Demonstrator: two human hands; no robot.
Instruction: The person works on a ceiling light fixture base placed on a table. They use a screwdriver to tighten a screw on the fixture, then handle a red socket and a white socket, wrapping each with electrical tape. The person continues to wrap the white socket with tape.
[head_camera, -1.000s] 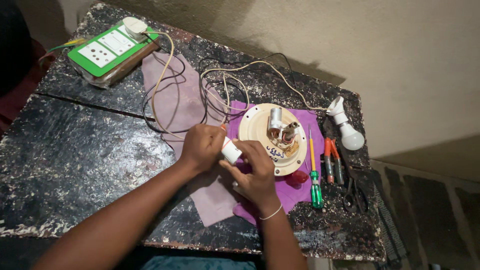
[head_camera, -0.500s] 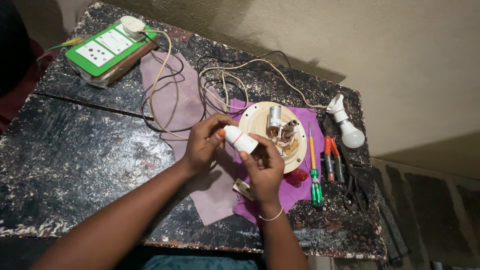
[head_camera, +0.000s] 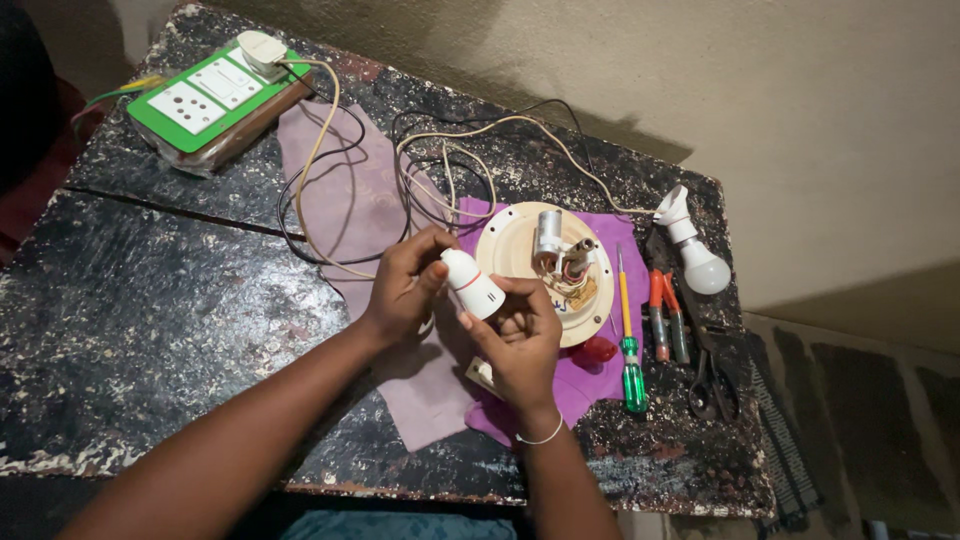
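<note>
Both the left hand (head_camera: 405, 285) and right hand (head_camera: 520, 335) pinch a white bulb (head_camera: 472, 284), a round base (head_camera: 545, 270) and screwdriver (head_camera: 628, 335) just beside, wires (head_camera: 440, 170) seemingly clear.

A white plastic lamp holder (head_camera: 472, 284) sits between the left hand (head_camera: 402, 285) and right hand (head_camera: 520, 335), above the purple cloth (head_camera: 580, 385); the round cream plate (head_camera: 515, 245) lies behind, a green-handled screwdriver (head_camera: 630, 340) to its right.

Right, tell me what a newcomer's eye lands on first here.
First, the two hands at the centre: the left hand and right hand hold a small white bulb-shaped part above the purple cloth. Just right of them lies a round cream disc with a metal assembly on it. At the far left corner sits a green switchboard.
</note>
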